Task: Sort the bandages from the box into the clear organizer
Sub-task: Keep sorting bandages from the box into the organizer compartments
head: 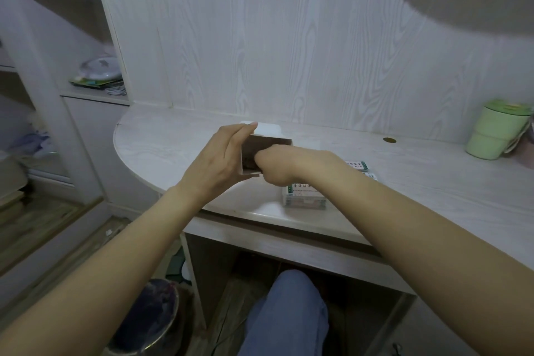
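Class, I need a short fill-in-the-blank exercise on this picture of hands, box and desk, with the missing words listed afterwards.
1. The box is held up by the ______ hand.
2. The right hand has its fingers reaching ______ the open box.
3. The clear organizer lies on the ______.
4. The cup at the far right is ______ in colour.

Missing words: left; into; desk; green

Bare forearms, blue jeans (284, 315).

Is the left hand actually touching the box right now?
Touching. The head view shows the left hand wrapped around the box, held above the desk, fingers lying along its side up to the top edge.
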The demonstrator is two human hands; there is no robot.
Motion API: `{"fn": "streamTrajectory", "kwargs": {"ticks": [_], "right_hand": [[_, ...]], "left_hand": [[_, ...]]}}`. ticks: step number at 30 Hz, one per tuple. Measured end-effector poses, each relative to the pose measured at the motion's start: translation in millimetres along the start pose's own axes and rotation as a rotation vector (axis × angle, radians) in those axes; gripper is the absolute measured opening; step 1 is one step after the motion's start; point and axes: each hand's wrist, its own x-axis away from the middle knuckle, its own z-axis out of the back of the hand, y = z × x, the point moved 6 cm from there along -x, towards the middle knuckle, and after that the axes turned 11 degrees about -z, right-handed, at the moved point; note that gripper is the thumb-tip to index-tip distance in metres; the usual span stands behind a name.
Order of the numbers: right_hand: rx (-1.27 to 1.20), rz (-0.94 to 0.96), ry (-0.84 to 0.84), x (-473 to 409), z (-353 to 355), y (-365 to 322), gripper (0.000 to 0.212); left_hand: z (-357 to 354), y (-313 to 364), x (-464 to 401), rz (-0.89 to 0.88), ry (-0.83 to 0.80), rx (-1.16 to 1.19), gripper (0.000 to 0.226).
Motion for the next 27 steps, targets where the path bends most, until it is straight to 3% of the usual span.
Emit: {"fn": "streamTrajectory", "kwargs": {"ticks": [5,9,16,22,27], "right_hand": [[0.090,0.052,0.029,8,-8,1,0.014],[0.232,0.069,0.196,6,-14,3,0.025],[0.059,0.094,0.183,3,-15,5,0.034],[0.076,0.151,0.454,-9,-14,4,0.019],[-0.026,0.206,0.482,-9,-15,1,0.019]], "left_hand": [[2,1,0,-0.020,0.007,0.013,0.064],[-2,4,-3,-0.032,-0.019,0.022,0.069],[-3,1,-6,-0.011,-0.014,0.012,0.063],[-1,-6,3,0.065,-0.039,0.059,0.089],[0,-7,3,0.083,-0.027,0.065,0.088]]}}
